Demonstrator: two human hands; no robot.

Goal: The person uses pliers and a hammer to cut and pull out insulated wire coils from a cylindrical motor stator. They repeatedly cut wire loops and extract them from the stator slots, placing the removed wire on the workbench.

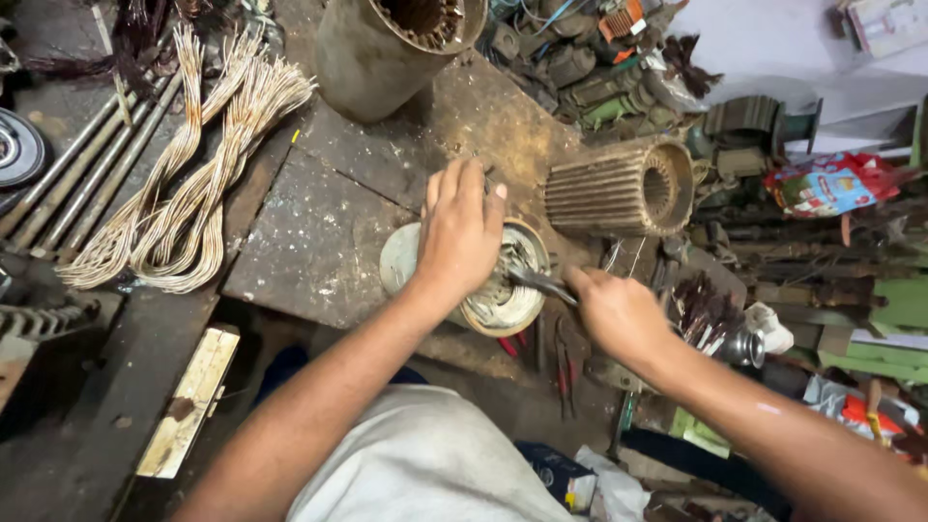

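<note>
My left hand (462, 232) lies flat over a round motor stator (503, 302) that rests on its side on the worn metal bench (319, 242), its open end toward me. My right hand (614, 311) grips a slim metal tool (539, 282) whose tip reaches into the stator's open end among the windings. The stator's upper side is hidden under my left palm. Pliers with red handles (563, 365) lie on the bench just below the stator, beside my right wrist.
Bundles of pale copper wire loops (188, 184) lie at the left beside long metal rods (87, 174). A large cylindrical housing (387, 48) stands at the back. A ribbed stator core (623, 188) lies right of it. Scrap parts crowd the right; a wooden strip (188, 401) lies lower left.
</note>
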